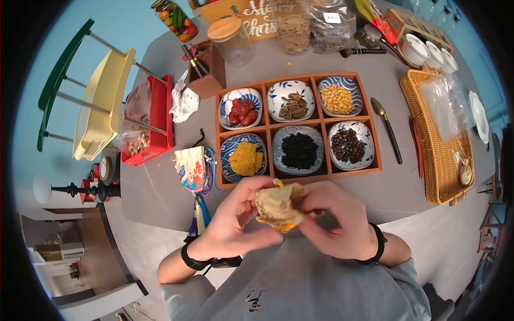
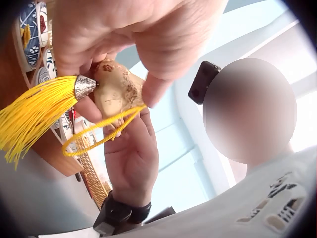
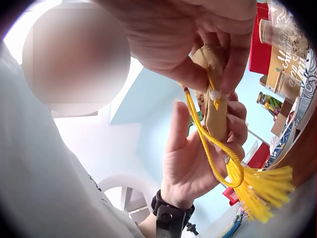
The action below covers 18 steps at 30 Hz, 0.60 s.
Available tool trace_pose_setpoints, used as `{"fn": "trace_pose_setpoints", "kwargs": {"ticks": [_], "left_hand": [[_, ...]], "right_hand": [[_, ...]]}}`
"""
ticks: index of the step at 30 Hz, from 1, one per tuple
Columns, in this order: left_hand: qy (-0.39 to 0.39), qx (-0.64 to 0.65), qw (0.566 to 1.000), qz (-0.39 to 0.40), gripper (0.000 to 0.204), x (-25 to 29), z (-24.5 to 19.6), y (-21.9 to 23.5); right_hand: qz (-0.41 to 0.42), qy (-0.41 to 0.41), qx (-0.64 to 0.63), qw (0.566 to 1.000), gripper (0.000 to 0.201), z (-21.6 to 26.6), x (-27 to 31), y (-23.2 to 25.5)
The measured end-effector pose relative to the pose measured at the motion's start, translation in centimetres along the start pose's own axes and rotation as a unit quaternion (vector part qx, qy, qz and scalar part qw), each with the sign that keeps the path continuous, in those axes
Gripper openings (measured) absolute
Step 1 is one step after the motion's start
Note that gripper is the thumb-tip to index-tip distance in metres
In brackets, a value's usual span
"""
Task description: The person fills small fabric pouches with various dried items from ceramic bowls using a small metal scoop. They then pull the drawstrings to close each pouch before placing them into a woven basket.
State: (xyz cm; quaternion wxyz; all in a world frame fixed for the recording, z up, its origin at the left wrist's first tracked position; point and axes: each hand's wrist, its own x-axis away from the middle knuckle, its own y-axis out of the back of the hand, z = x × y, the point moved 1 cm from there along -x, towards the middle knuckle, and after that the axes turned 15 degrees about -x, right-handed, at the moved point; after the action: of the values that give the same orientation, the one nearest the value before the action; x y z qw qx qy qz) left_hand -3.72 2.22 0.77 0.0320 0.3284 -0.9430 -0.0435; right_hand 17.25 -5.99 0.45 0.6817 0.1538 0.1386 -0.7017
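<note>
Both hands hold a cream drawstring pouch point(image 1: 277, 206) with a brown print, close in front of the chest and near the table's front edge. Fingers of the left hand point(image 1: 230, 219) curl behind the pouch and support its body. Thumb and fingers of the right hand point(image 1: 340, 219) pinch the gathered fabric at its other end. A yellow cord point(image 2: 99, 130) loops from the pouch in the left wrist view. Its yellow tassel point(image 2: 42, 111) with a silver cap hangs out beside the left fingers. A small white bead point(image 3: 214, 95) sits on the cord by the right fingertips.
Beyond the hands lies a wooden six-compartment tray point(image 1: 267, 128) with patterned bowls of dried ingredients. A second pouch point(image 1: 193, 168) with tassels lies left of it. To the right are a spoon point(image 1: 386, 128) and a wicker basket point(image 1: 428, 155). Jars point(image 1: 231, 45) stand behind.
</note>
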Motion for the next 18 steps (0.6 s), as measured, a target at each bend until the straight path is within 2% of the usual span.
{"fn": "trace_pose_setpoints", "kwargs": {"ticks": [1,2,3,4,5,6,8,9,12,13,16,17,18], "left_hand": [[0.011,-0.025,0.999,-0.021,0.065,0.7,0.9,0.3],[0.023,-0.050,0.998,-0.043,0.055,1.4,1.3,0.5],[0.019,-0.070,0.988,-0.138,0.029,1.7,1.1,-0.2],[0.004,-0.098,0.982,-0.164,0.028,2.2,1.3,0.0],[-0.009,-0.126,0.974,-0.190,0.027,2.8,1.7,0.2],[-0.021,-0.153,0.965,-0.213,0.026,3.4,1.9,0.3],[-0.003,-0.108,0.958,-0.265,0.024,4.6,2.0,0.8],[-0.008,-0.097,0.951,-0.293,0.024,5.2,2.4,1.2],[-0.008,-0.085,0.925,-0.369,0.024,6.7,2.8,2.5],[-0.016,-0.090,0.917,-0.389,0.024,7.3,2.9,2.9],[-0.005,-0.045,0.911,-0.409,0.023,8.6,2.8,4.2],[0.003,-0.020,0.910,-0.414,0.023,8.7,2.4,4.6],[0.011,0.005,0.908,-0.418,0.022,8.8,2.1,4.9]], "right_hand": [[0.008,-0.070,-0.053,0.996,0.047,-0.2,0.2,-0.3],[0.020,-0.086,-0.082,0.993,0.055,-0.1,-0.3,-0.9],[0.032,-0.102,-0.111,0.988,0.064,0.2,-1.2,-1.4],[0.045,-0.119,-0.139,0.982,0.073,0.4,-2.0,-1.9],[0.112,-0.149,-0.103,0.977,0.085,0.4,-2.7,-1.8],[0.158,-0.147,-0.084,0.973,0.084,0.5,-3.7,-2.2],[0.246,-0.142,-0.043,0.958,0.083,0.9,-5.6,-2.7],[0.297,-0.188,-0.053,0.935,0.092,1.1,-6.5,-3.0],[0.391,-0.189,-0.054,0.899,0.091,1.5,-9.3,-4.6],[0.325,-0.085,-0.073,0.939,0.065,1.1,-9.4,-6.1],[0.361,-0.048,0.065,0.929,0.032,-0.1,-12.5,-9.5],[0.313,0.037,0.027,0.949,0.014,-1.4,-13.4,-10.8],[0.305,0.052,0.038,0.950,0.015,-2.3,-14.8,-11.9]]}}
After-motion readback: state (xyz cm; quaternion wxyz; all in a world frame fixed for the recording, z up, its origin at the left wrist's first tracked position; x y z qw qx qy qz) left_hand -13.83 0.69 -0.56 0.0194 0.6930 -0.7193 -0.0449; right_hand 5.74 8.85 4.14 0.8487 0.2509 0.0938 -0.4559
